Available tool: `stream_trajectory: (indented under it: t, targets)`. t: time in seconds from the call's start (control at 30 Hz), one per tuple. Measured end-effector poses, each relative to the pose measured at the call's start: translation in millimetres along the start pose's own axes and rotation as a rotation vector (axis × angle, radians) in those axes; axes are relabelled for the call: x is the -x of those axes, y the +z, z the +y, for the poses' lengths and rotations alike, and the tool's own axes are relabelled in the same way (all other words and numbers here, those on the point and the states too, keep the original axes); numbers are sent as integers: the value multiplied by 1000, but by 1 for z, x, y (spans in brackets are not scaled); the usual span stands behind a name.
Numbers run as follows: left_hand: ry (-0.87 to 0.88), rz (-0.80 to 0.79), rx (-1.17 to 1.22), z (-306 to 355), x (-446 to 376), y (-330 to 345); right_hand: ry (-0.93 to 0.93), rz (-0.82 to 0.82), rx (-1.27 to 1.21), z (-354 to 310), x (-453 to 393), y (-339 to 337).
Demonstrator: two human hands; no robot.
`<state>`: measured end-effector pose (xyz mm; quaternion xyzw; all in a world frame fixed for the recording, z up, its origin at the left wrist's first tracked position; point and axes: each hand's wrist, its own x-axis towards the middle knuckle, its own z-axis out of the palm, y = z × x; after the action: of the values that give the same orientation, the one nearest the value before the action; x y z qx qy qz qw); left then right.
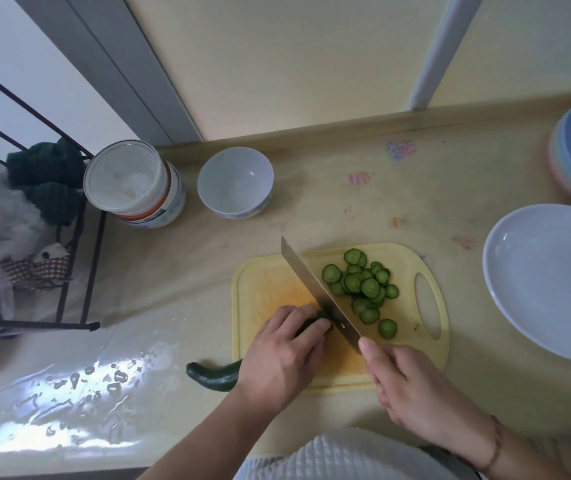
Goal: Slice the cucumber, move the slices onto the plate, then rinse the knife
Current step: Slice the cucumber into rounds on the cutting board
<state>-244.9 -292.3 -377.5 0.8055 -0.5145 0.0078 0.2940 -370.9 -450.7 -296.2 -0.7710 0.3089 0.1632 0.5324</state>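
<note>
Counter: my pale yellow plastic-covered worktop (pixel 346 202) carried a yellow plastic cutting board (pixel 263 289).
Left hand (pixel 284 355): I curled it over the dark green cucumber (pixel 215 374).
Right hand (pixel 412 386): I gripped the steel cleaver (pixel 315 289).

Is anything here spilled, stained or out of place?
Yes. Water droplets lie pooled on the counter's plastic cover at lower left. The cutting board has an orange stain at its middle, and coloured smudges mark the counter near the wall. The cucumber overhangs the board's near-left edge.

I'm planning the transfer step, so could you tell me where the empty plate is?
In the head view, the empty plate sits on the counter at the right, just beyond the cutting board's handle end.
</note>
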Motion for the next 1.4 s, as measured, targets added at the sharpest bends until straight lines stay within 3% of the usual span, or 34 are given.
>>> stream_trajectory:
  t: [0.57, 1.07, 1.4]
  targets:
    - [-34, 2, 74, -2, -4, -1, 21, 13, 24, -3, 17, 5]
    - [-50, 29, 67, 2, -1, -1, 60, -8, -33, 4, -18, 6]
    - [-72, 62, 83, 3, -2, 0, -11, -17, -23, -5, 3, 4]
